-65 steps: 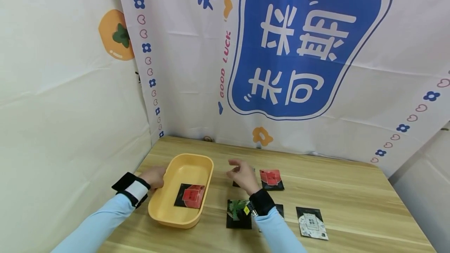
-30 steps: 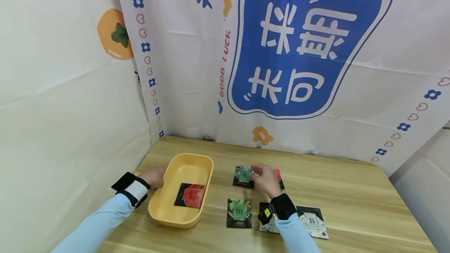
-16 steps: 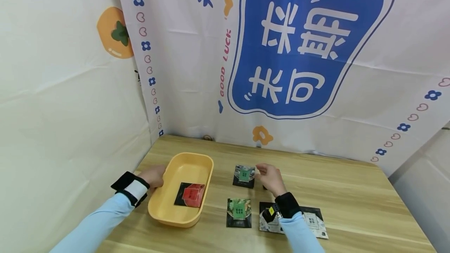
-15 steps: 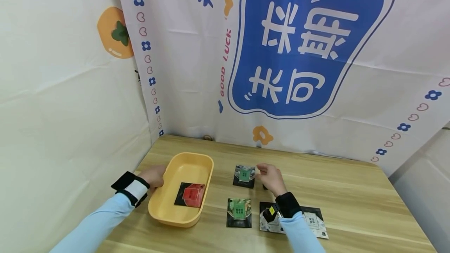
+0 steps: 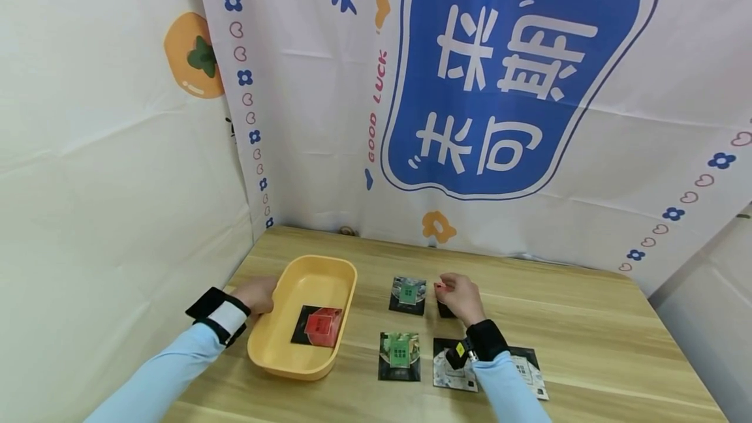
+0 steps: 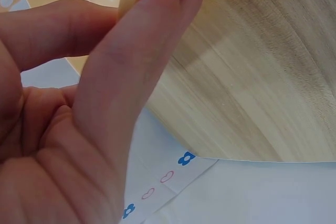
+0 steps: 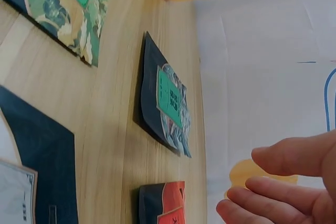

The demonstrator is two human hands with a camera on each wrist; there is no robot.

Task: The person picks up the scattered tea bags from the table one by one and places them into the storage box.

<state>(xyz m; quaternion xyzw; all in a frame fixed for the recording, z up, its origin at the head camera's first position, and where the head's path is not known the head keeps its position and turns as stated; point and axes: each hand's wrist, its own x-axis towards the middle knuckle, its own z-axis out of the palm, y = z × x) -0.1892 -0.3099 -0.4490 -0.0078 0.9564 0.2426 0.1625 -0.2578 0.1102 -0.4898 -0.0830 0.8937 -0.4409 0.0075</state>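
L: your left hand pinches the yellow tray's left rim | R: your right hand, thumb and fingers apart, hovers at red-black packet on bench | tray packet: lying flat inside

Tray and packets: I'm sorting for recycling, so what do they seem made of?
Tray: probably moulded plastic, smooth and satiny; evenly yellow with rounded corners and soft highlights.
Packets: likely thin plastic or foil film, mostly low-sheen; in the right wrist view, one has a rippled edge. Any inner lining is hidden.
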